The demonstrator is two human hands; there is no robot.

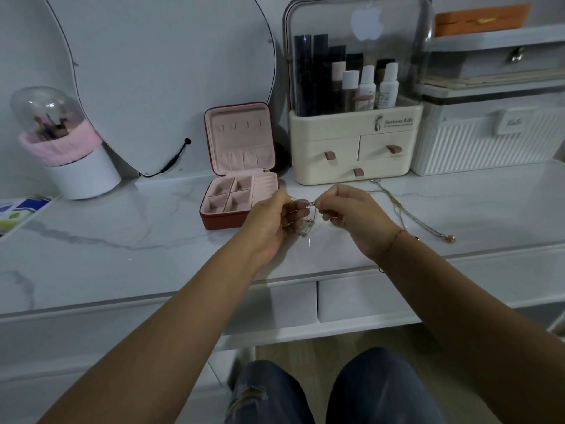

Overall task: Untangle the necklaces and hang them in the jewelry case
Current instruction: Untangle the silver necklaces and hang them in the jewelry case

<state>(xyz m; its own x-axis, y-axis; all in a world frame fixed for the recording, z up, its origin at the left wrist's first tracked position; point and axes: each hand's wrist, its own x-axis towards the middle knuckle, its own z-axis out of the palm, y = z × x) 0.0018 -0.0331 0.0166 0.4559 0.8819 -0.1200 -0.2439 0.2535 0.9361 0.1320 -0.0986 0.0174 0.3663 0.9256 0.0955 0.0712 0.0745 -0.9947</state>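
Observation:
My left hand [272, 218] and my right hand [354, 218] hold a thin chain necklace [308, 221] between them above the marble tabletop, each pinching it near the top while loops of it dangle down. A red jewelry case [238, 166] with pink lining stands open just left of my left hand, its lid upright with small hooks that carry nothing. More thin necklaces [409, 212] lie stretched on the table to the right of my right hand, ending in a small pendant.
A cream cosmetics organizer [351, 148] with drawers stands behind my hands. A white ribbed box [486, 139] is at the right, a round mirror [159, 71] and a domed brush holder [70, 142] at the left. The table edge [183, 301] runs below my wrists.

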